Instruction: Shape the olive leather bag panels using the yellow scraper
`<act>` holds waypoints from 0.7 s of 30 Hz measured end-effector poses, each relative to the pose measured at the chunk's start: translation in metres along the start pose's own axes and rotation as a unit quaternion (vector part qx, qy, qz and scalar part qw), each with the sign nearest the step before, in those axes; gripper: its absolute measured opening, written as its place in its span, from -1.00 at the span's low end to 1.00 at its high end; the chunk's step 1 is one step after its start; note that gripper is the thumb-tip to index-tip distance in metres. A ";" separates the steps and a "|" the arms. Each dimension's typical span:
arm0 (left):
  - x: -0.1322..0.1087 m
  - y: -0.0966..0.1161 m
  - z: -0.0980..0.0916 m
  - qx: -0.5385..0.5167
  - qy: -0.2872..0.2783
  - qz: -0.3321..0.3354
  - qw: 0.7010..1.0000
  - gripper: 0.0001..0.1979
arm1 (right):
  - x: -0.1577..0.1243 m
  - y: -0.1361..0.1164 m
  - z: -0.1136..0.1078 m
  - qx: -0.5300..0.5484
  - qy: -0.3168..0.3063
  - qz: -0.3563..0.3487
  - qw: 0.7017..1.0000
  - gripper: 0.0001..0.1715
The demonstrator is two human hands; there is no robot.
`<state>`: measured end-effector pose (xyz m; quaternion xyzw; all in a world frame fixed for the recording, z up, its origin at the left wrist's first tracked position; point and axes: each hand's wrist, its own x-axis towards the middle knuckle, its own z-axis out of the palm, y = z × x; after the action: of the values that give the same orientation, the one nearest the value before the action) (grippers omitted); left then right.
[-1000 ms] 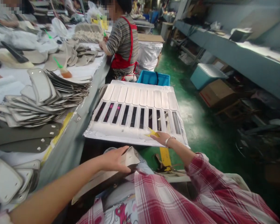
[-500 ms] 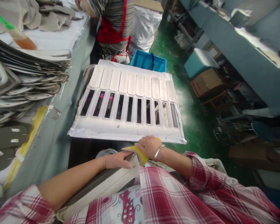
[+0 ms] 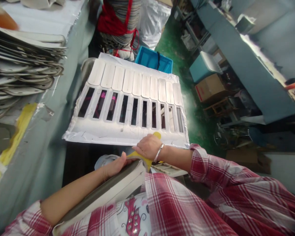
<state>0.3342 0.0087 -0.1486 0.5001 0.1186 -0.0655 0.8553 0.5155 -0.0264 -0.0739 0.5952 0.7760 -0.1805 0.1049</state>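
My right hand point(image 3: 149, 147), a bracelet at its wrist, is closed around a yellow flat tool point(image 3: 145, 160) that looks like a scraper. Its yellow handle end pokes out beyond my knuckles, and its wide part meets the upper end of a long grey-and-white padded piece point(image 3: 118, 186). This piece slants across my lap, against my body. Along its far side lies my left hand point(image 3: 115, 166), thumb raised and apart; the other fingers are mostly hidden near the yellow tool. Past both hands is a white-covered slotted board point(image 3: 100, 127) with a row of pale strips point(image 3: 118, 78).
At left, a table point(image 3: 75, 62) carries stacked curved panels point(image 3: 27, 62) and a yellow strip point(image 3: 16, 139). A blue crate point(image 3: 153, 60) and a person in a red apron point(image 3: 113, 21) are beyond the board. Cardboard boxes point(image 3: 211, 88) stand at right under a shelf.
My left thumb has lifted off the padded piece and now points up. My right hand, with the yellow tool, has shifted slightly left and away from me. The view has turned somewhat.
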 end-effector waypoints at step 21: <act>-0.002 -0.004 -0.002 -0.038 0.035 -0.075 0.996 -0.42 | -0.002 0.001 0.012 0.001 0.051 -0.065 0.997 -0.33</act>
<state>0.3310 0.0080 -0.1523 0.4590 0.1877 -0.1071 0.8618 0.5161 -0.0331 -0.0841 0.5518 0.8172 -0.1575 0.0527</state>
